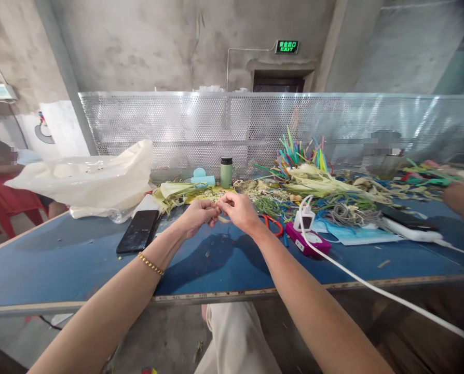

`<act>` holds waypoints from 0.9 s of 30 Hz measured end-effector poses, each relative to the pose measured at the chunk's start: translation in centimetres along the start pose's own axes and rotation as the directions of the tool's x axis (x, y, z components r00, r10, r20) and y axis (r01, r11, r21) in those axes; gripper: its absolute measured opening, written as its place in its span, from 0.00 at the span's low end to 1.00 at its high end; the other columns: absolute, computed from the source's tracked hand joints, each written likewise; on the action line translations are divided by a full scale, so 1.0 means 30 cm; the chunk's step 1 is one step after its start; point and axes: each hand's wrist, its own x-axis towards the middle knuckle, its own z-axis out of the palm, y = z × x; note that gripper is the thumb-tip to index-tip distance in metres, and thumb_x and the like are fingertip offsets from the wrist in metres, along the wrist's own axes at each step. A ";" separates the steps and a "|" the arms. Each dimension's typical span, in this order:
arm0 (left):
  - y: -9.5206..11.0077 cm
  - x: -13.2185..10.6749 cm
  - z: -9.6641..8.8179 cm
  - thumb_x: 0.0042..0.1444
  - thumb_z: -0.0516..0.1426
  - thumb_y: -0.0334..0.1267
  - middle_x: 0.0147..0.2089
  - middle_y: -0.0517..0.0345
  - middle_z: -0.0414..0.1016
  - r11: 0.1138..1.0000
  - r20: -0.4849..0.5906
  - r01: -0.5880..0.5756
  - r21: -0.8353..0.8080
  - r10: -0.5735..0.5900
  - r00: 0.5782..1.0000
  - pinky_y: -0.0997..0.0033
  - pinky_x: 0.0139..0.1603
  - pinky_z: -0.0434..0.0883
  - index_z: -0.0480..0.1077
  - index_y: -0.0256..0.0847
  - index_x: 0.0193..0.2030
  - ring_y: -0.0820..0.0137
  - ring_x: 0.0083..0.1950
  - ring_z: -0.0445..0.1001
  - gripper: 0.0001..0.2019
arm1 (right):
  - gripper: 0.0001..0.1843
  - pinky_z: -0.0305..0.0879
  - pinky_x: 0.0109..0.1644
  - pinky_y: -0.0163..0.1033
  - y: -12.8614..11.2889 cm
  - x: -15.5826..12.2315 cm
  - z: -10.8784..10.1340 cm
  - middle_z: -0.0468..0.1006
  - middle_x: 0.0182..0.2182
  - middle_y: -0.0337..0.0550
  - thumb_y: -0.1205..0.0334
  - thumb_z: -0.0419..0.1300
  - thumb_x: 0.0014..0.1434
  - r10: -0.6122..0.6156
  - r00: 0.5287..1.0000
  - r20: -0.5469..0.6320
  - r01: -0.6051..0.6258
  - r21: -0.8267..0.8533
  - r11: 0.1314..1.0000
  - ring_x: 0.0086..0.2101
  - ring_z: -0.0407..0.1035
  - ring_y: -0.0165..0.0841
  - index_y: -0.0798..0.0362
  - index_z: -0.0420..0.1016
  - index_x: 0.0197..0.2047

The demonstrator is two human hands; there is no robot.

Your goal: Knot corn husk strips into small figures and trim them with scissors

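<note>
My left hand (201, 217) and my right hand (239, 210) meet above the blue table (212, 272), with their fingertips pinched close together. What lies between the fingertips is too small to make out. Just beyond them is a spread of pale husk-like strips (177, 192) and small scraps. Red-handled scissors (273, 224) lie right of my right hand, beside a bundle of green cord (269, 205). A black phone (138, 231) rests left of my left hand.
A purple box (308, 241) with a white charger (305, 219) and cable stands at right. Behind are a green bottle (226, 172), colourful sticks (294, 153) and a perforated metal screen (177, 130). A cream plastic bag (87, 179) lies left. Another person's arm (463, 200) reaches in from the right.
</note>
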 end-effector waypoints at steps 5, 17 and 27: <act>-0.013 0.008 0.001 0.47 0.64 0.33 0.20 0.58 0.72 0.998 -0.025 0.003 0.069 -0.002 1.000 0.75 0.24 0.65 0.71 0.35 0.26 0.76 0.19 0.69 0.06 | 0.08 0.60 0.34 0.33 -0.004 -0.005 0.003 0.75 0.22 0.39 0.66 0.58 0.58 -0.042 0.997 -0.057 0.037 -0.093 0.995 0.28 0.68 0.30 0.54 0.72 0.27; -0.024 0.009 -0.002 0.48 0.65 0.34 0.19 0.60 0.71 0.993 -0.042 0.005 0.116 0.000 0.999 0.75 0.22 0.63 0.70 0.34 0.27 0.76 0.17 0.67 0.08 | 0.08 0.60 0.35 0.34 0.003 -0.003 0.005 0.72 0.21 0.38 0.65 0.58 0.57 -0.025 0.996 -0.091 0.015 -0.103 0.995 0.28 0.67 0.31 0.54 0.71 0.27; 0.010 0.007 -0.035 0.47 0.63 0.29 0.34 0.51 0.79 0.998 -0.065 0.032 -0.048 -0.035 0.997 0.70 0.33 0.70 0.64 0.33 0.56 0.69 0.30 0.78 0.28 | 0.10 0.65 0.28 0.33 0.044 0.015 0.010 0.76 0.23 0.40 0.56 0.59 0.57 0.143 0.980 -0.138 -0.113 0.201 0.973 0.23 0.72 0.30 0.54 0.72 0.30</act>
